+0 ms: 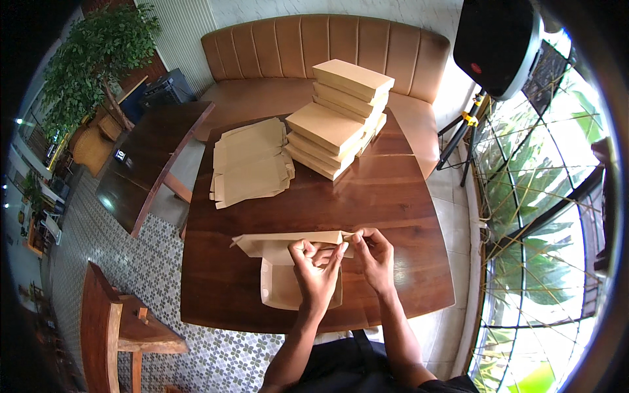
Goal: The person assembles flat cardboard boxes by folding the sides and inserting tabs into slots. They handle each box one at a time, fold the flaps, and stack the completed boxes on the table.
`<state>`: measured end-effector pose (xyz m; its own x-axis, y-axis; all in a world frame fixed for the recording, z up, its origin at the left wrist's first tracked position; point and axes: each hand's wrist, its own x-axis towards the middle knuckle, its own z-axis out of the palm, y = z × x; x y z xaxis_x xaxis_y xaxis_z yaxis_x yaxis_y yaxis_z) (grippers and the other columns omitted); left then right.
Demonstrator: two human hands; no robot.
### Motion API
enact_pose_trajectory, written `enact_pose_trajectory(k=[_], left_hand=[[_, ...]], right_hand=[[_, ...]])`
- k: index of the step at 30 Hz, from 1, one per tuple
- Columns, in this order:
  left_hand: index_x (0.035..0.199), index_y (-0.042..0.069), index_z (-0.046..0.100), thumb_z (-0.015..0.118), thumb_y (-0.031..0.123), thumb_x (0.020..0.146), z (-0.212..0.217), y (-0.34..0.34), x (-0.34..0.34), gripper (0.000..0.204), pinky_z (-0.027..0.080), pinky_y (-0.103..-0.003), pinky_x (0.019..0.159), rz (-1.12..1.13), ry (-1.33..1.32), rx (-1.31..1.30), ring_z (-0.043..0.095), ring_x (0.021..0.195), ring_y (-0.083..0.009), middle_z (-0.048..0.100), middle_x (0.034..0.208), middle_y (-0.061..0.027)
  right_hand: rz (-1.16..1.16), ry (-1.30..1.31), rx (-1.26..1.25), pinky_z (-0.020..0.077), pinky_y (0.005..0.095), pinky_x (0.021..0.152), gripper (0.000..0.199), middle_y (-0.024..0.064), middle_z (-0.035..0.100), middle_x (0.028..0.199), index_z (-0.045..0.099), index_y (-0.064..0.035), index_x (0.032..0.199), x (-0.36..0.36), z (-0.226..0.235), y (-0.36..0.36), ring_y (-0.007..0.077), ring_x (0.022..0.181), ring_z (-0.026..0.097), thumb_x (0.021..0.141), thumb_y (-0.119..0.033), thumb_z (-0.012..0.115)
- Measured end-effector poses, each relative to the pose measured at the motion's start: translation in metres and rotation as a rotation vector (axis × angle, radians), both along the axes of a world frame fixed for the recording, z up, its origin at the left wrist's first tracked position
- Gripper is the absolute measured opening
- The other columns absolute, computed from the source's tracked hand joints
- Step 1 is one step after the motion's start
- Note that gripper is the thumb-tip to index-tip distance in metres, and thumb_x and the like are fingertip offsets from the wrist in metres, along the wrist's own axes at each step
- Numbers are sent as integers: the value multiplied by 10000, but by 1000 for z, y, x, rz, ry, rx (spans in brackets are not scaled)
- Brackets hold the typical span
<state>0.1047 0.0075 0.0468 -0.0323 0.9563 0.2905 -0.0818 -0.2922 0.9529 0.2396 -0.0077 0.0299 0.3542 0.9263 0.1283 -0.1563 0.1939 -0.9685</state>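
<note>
A half-folded brown cardboard box lies on the dark wooden table near its front edge, its lid flap standing open toward the back. My left hand pinches the right end of the box wall between thumb and fingers. My right hand grips the right end of the lid flap beside it. Both hands touch the same corner of the box. A pile of flat unfolded box blanks lies at the table's far left. Several finished closed boxes are stacked at the far middle.
A tan padded bench runs behind the table. A second dark table stands to the left, a wooden chair at lower left. A black speaker on a stand and window glass are at the right. A potted tree is far left.
</note>
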Motion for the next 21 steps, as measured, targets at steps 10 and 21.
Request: enact_pose_trajectory(k=[10,21], left_hand=[[1173,-74,684,714,50,1019,7,-1,-16,200,643,-301,750,23,167,59,779,868,-197,785,999,-153],[1085,-52,772,756,16,973,9,0,-29,132,580,-286,735,89,425,182,738,818,-177,776,935,-129]], right_hand=[[-26,-123,-77,511,221,733,158,-2,712,946,709,25,1106,-10,15,-1,34,848,592,1037,-117,724],[176,123,-49,482,206,740,160,-33,689,977,701,0,1123,-21,15,-2,28,866,585,1065,-149,690]])
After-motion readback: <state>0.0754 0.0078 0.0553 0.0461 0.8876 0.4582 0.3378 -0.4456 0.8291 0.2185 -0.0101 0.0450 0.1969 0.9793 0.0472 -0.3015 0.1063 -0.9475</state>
